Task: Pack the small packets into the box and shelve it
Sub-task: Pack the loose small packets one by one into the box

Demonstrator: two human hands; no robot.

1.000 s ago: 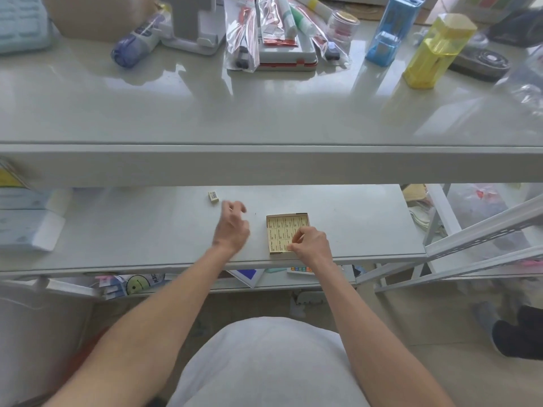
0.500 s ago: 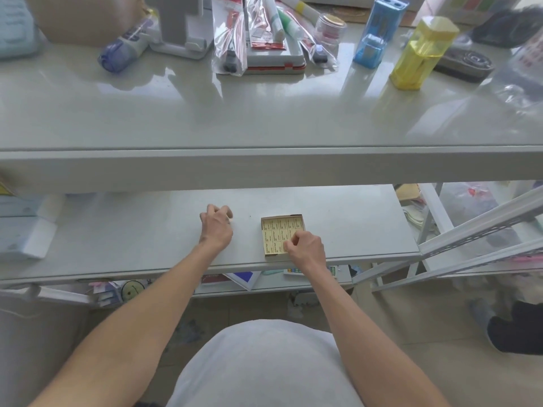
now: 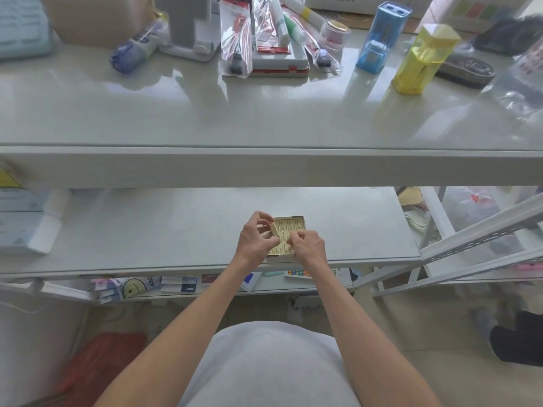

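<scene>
1. From my feed, the box (image 3: 294,225) sits open on the lower shelf (image 3: 147,230), close to its front edge and roughly in the middle of its width.
2. The box is shallow and tan, and rows of small yellowish packets lie flat inside it.
3. The left hand (image 3: 255,240) pinches one small packet (image 3: 275,229) between thumb and fingertips, its fingers curled round it.
4. That packet is tilted on edge over the left side of the box, just above the packed rows.
5. The right hand (image 3: 309,249) is at the near right part of the box with its fingers curled and their tips down on the packets. I cannot tell whether it grips one or only presses.
6. The two hands are nearly touching over the box.
7. Above the shelf, the tabletop (image 3: 205,113) carries a yellow container (image 3: 423,60) and a blue container (image 3: 379,39) at the far right, with plastic-wrapped items near the middle.
</scene>
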